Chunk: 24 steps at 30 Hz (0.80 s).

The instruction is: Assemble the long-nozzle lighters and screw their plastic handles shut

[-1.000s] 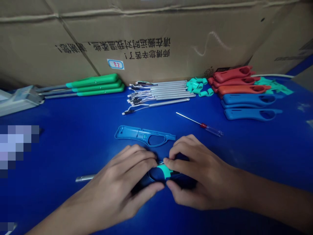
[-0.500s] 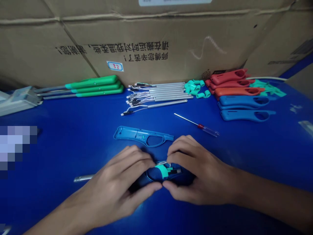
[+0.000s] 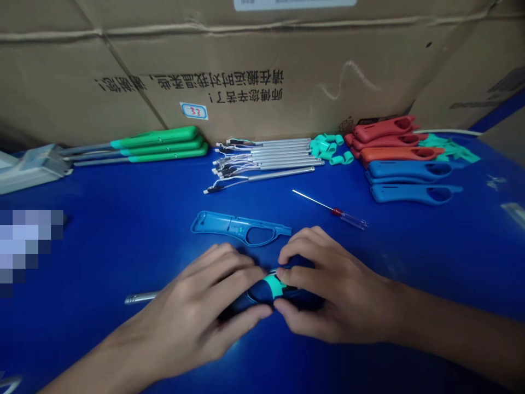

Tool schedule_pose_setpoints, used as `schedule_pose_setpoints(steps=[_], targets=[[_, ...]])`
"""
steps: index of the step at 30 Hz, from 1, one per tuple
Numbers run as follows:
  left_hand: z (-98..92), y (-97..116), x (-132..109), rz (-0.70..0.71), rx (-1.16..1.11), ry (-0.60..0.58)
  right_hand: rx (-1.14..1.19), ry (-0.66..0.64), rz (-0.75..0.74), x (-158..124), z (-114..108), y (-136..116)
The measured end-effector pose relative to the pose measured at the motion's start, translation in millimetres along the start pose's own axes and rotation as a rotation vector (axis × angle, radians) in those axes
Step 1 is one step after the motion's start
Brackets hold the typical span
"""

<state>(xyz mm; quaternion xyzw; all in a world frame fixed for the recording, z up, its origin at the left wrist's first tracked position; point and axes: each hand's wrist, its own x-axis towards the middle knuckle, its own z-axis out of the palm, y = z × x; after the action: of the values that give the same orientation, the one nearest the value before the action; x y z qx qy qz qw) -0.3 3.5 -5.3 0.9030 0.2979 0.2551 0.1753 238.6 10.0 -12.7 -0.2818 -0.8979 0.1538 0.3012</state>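
Low over the tabletop, both hands work on a blue lighter handle half, partly hidden by my fingers. My left hand grips its left end, fingers bent over the far side and thumb at the near side. A silver metal tube sticks out to the left beneath that hand. My right hand closes round the right end, its index finger and thumb at a teal trigger set in the handle. Just beyond the hands lies a second blue handle half, its hollow inside facing up.
Behind are silver tubes with wires, teal triggers, red handle halves and blue ones. A screwdriver lies right of centre. Green lighters rest at the back left before a cardboard box.
My right index finger has moved down onto the teal trigger, covering the wires and black part that showed before. My left fingertips have shifted slightly right.
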Motion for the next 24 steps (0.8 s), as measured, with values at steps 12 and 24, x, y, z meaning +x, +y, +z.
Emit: schedule_pose_setpoints(steps=[12,24], targets=[[-3.2,2.5,0.7,0.008,0.057,-0.099,0.135,-0.006,0.086,2.8,0.1,-0.5],[-0.5,-1.3,0.0,-0.019,0.016,-0.075,0.067,-0.005,-0.007,-0.7,-1.1,0.9]])
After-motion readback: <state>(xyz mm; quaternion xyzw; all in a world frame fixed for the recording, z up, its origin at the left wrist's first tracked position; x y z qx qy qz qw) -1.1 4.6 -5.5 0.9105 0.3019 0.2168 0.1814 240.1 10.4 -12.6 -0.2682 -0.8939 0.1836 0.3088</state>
